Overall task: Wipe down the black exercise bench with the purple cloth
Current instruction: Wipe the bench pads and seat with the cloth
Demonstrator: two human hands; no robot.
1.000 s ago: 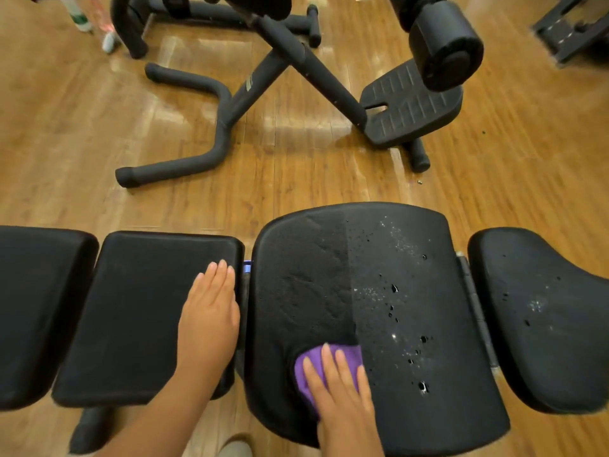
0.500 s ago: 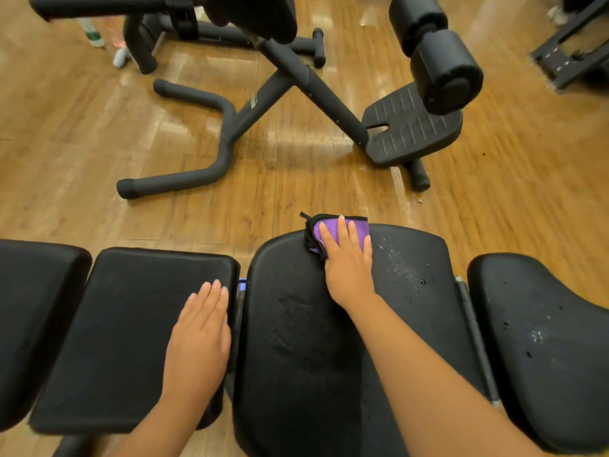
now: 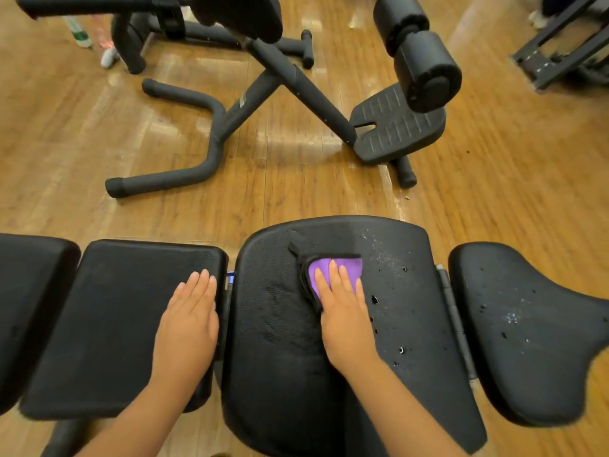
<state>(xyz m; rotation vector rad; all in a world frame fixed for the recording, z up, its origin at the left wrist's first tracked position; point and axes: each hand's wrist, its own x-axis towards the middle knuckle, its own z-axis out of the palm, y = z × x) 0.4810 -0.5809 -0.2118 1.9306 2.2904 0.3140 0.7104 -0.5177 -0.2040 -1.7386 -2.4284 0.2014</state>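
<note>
Two hands lie flat, fingers together: our right hand [image 3: 342, 311] presses the black-edged purple cloth [image 3: 353, 268] on the black padded surface [image 3: 280, 324] beside droplets [image 3: 385, 258]; our left hand [image 3: 189, 318] rests on the neighbouring pad [image 3: 115, 308].

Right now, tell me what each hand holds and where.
Nothing gripped. Right hand presses flat on the cloth, near side; left hand rests flat on the bench.

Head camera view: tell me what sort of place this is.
Probably a gym: a padded black exercise bench, another machine with a roller pad and ribbed footplate behind it, and a polished wooden floor.
</note>
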